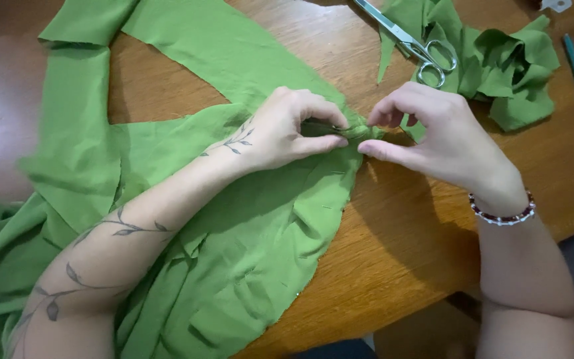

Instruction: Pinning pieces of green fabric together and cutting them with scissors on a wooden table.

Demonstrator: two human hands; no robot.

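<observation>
Both hands pinched on green fabric (234,219) fold at counter (400,252) middle, left hand (287,129) grip clamped from left, right hand (433,133) grip clamped from right, fold axis left-right between them, scissors (410,41) and scraps (499,63) toward far edge.

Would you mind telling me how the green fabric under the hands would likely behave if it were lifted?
The green fabric would probably droop limply: it lies in soft folds and bunches between both hands' fingertips. It looks thin, so likely light. Pins seem stuck near its edge, so it may prick.
</observation>
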